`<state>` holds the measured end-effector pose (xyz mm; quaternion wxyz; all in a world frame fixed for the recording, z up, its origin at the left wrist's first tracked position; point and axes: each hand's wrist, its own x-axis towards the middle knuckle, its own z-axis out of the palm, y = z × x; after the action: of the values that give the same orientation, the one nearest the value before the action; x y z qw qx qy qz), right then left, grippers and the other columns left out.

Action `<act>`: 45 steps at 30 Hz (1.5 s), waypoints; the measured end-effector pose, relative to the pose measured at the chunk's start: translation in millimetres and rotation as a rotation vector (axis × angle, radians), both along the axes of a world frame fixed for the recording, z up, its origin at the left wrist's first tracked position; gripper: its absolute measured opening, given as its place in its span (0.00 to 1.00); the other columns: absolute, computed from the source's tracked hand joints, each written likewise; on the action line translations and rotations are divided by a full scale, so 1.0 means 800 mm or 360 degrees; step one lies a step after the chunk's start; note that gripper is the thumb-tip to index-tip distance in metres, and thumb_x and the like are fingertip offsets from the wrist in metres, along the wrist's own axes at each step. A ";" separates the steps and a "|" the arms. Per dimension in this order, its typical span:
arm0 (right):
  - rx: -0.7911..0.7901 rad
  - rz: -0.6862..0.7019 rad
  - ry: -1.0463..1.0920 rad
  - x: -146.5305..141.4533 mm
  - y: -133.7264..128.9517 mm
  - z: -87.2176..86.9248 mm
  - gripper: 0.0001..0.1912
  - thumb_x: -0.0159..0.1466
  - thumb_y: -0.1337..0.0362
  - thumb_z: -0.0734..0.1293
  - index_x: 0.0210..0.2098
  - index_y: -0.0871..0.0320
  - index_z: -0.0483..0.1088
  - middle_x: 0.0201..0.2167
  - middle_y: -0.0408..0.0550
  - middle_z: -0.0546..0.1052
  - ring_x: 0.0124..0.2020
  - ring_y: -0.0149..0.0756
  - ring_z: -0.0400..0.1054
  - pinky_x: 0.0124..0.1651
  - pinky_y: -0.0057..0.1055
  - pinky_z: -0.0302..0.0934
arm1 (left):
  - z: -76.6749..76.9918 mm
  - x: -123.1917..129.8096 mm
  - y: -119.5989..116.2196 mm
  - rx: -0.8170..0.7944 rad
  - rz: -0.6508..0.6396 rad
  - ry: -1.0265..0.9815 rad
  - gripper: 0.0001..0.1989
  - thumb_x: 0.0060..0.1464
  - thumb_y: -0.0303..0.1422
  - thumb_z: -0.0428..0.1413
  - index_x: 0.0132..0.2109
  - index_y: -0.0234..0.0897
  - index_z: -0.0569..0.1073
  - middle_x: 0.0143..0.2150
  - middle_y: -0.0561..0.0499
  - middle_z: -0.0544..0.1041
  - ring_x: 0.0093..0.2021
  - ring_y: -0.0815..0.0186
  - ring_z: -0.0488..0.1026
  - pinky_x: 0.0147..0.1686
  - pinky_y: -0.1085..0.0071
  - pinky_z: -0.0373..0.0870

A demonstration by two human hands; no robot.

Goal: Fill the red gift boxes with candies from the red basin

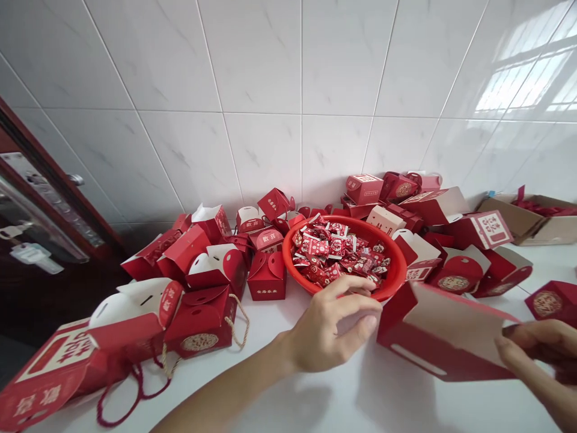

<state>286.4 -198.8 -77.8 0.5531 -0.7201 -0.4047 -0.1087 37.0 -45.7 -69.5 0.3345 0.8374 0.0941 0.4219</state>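
My left hand (336, 325) hovers at the front rim of a red-orange basin (393, 290) full of red wrapped candies (336, 243). Its fingers are spread and bent, with nothing seen between them. To the right, my right hand (541, 355) pinches the right end of an open red box (446, 337) with a pale inside. That box is tilted above the white table, its opening turned partly toward me. The fingertips of my right hand are partly hidden by the box's edge.
Many red gift boxes, some open and some closed, crowd the table (288, 391) left of the basin, such as a closed one (267, 276), and behind it on the right. A cardboard box (552, 228) holds red ribbon at far right. Tiled wall behind; door with keys (38, 257) at left.
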 end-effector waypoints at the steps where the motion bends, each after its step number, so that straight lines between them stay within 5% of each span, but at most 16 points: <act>1: -0.0021 0.0188 -0.0051 -0.007 0.003 0.001 0.08 0.51 0.58 0.74 0.22 0.51 0.72 0.21 0.45 0.74 0.20 0.39 0.66 0.19 0.34 0.60 | 0.004 -0.003 0.002 -0.0019 0.0023 -0.0022 0.10 0.64 0.31 0.57 0.48 0.35 0.81 0.55 0.40 0.77 0.55 0.58 0.77 0.59 0.62 0.75; 6: -0.0031 0.0945 -0.0148 -0.069 0.055 0.002 0.10 0.58 0.68 0.68 0.22 0.54 0.64 0.18 0.39 0.68 0.18 0.29 0.62 0.20 0.25 0.59 | 0.032 -0.025 0.010 -0.0013 0.0068 0.0101 0.08 0.64 0.33 0.57 0.44 0.36 0.80 0.59 0.42 0.75 0.55 0.59 0.77 0.58 0.62 0.74; 10: -0.0027 0.1226 -0.0108 -0.118 0.104 0.009 0.10 0.58 0.71 0.63 0.23 0.54 0.61 0.17 0.37 0.66 0.18 0.26 0.59 0.21 0.23 0.57 | 0.059 -0.052 0.023 0.0069 0.0113 0.0452 0.07 0.62 0.33 0.59 0.46 0.39 0.75 0.60 0.44 0.75 0.60 0.56 0.73 0.61 0.60 0.70; 16: -0.0121 0.1568 0.0040 -0.146 0.146 0.014 0.08 0.55 0.71 0.62 0.23 0.54 0.58 0.19 0.37 0.65 0.20 0.27 0.59 0.22 0.23 0.56 | 0.082 -0.087 0.050 -0.0023 0.0274 0.0907 0.06 0.63 0.30 0.56 0.46 0.40 0.74 0.47 0.52 0.79 0.47 0.62 0.77 0.48 0.68 0.73; 24: -0.0090 0.1764 -0.0138 -0.159 0.157 -0.006 0.11 0.54 0.74 0.61 0.26 0.53 0.53 0.22 0.37 0.62 0.22 0.27 0.56 0.25 0.23 0.54 | 0.084 -0.101 0.068 -0.0108 0.0296 0.1094 0.14 0.69 0.33 0.49 0.40 0.38 0.78 0.33 0.55 0.78 0.31 0.68 0.71 0.32 0.75 0.63; 29: 0.0013 0.1833 -0.0264 -0.155 0.162 -0.005 0.12 0.53 0.76 0.60 0.27 0.53 0.54 0.22 0.36 0.62 0.22 0.27 0.55 0.24 0.23 0.52 | 0.069 -0.093 0.081 -0.0345 0.0276 0.0903 0.10 0.66 0.31 0.52 0.49 0.38 0.76 0.36 0.53 0.80 0.36 0.67 0.74 0.36 0.74 0.66; 40: -0.0185 0.2138 -0.0455 -0.136 0.175 0.016 0.08 0.64 0.71 0.67 0.29 0.56 0.66 0.23 0.40 0.69 0.23 0.26 0.61 0.27 0.22 0.57 | 0.076 -0.105 0.082 -0.0235 0.0035 0.1050 0.10 0.66 0.32 0.55 0.50 0.39 0.79 0.49 0.50 0.82 0.49 0.63 0.78 0.48 0.71 0.71; 43: -0.0269 0.2189 -0.0428 -0.119 0.181 0.038 0.09 0.67 0.65 0.68 0.30 0.57 0.71 0.23 0.42 0.73 0.24 0.28 0.65 0.28 0.24 0.60 | 0.081 -0.109 0.078 -0.0186 0.0084 0.1129 0.12 0.62 0.31 0.59 0.52 0.40 0.78 0.53 0.50 0.82 0.51 0.61 0.78 0.47 0.71 0.72; 45: -0.0308 0.2034 -0.0297 -0.098 0.190 0.058 0.10 0.68 0.62 0.69 0.31 0.58 0.74 0.25 0.45 0.77 0.26 0.30 0.68 0.29 0.25 0.62 | 0.084 -0.112 0.077 -0.0146 0.0109 0.1165 0.14 0.62 0.31 0.59 0.53 0.40 0.78 0.54 0.50 0.82 0.51 0.61 0.78 0.47 0.71 0.72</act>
<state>208.1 -47.0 -31.5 0.4041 -0.3716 -0.8074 0.2163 -52.9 16.1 -2.3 0.3017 0.9134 0.2542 0.1006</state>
